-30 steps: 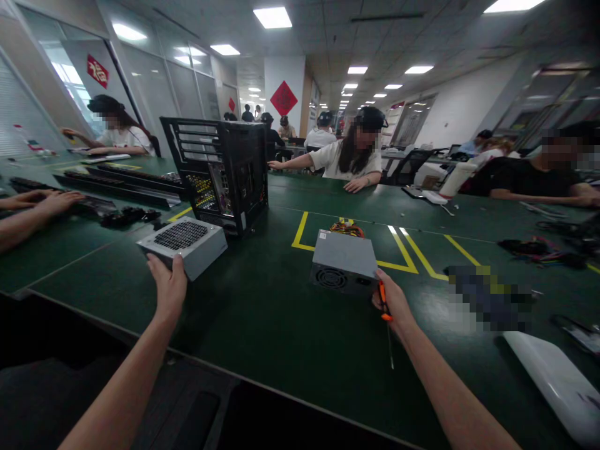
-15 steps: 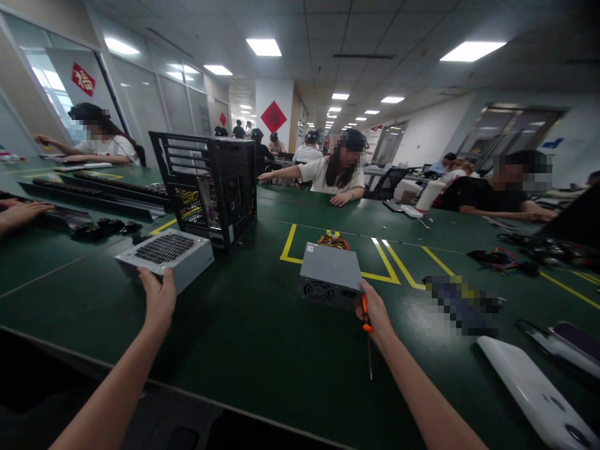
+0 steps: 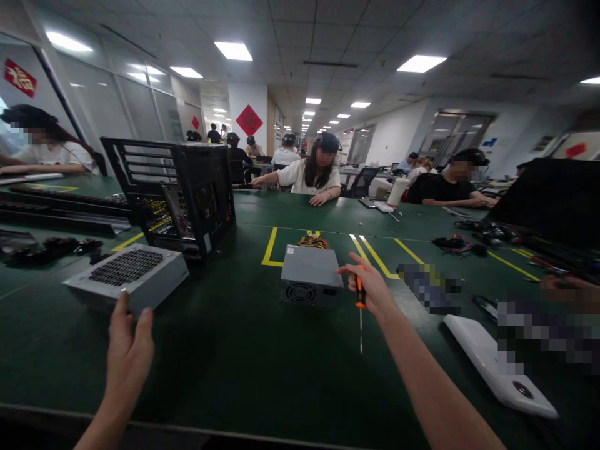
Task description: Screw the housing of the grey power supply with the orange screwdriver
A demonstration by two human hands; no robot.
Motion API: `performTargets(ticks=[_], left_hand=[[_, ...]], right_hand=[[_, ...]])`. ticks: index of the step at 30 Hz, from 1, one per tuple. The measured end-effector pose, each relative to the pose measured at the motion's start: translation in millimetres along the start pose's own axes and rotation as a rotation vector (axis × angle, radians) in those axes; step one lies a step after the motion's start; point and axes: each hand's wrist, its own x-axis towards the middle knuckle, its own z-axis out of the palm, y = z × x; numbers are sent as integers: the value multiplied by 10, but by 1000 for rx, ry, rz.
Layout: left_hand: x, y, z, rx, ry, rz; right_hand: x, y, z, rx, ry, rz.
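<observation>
My left hand (image 3: 127, 347) is open just in front of a grey power supply (image 3: 162, 281) with a perforated top, thumb and forefinger apart. Its fingertip overlaps the near side, and I cannot tell if it touches. In my right hand (image 3: 375, 290) is a screwdriver (image 3: 360, 294) with an orange and black handle, its thin shaft pointing down. That hand's forefinger reaches towards a second power supply (image 3: 309, 269), which lies flat with a fan and socket facing me and bundled cables (image 3: 313, 241) behind. A black computer case (image 3: 187, 194) stands upright beyond the first unit.
Yellow tape marks the green table (image 3: 244, 356). Long black rails (image 3: 65, 209) lie at the left. A white device (image 3: 499, 362) and loose cables (image 3: 462, 245) are at the right. A person (image 3: 316, 169) sits opposite; another person's hand (image 3: 569, 286) shows at the right edge.
My left hand has drawn back towards me from the perforated power supply and opened. My right hand has let go of the other unit's corner, keeping the screwdriver. The view has turned right.
</observation>
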Motion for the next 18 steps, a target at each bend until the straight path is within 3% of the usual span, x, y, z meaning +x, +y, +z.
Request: performTargets(ticks=[5, 9, 13, 18], left_hand=[[-319, 295, 318, -158, -270, 10], [-417, 525, 574, -265, -447, -22], [-496, 808, 987, -385, -604, -125], [-657, 980, 1527, -388, -574, -146]], right_hand=[[298, -172, -262, 77, 182, -41], [331, -274, -469, 75, 179, -40], [271, -10, -345, 16, 85, 96], [325, 403, -48, -36, -7, 202]])
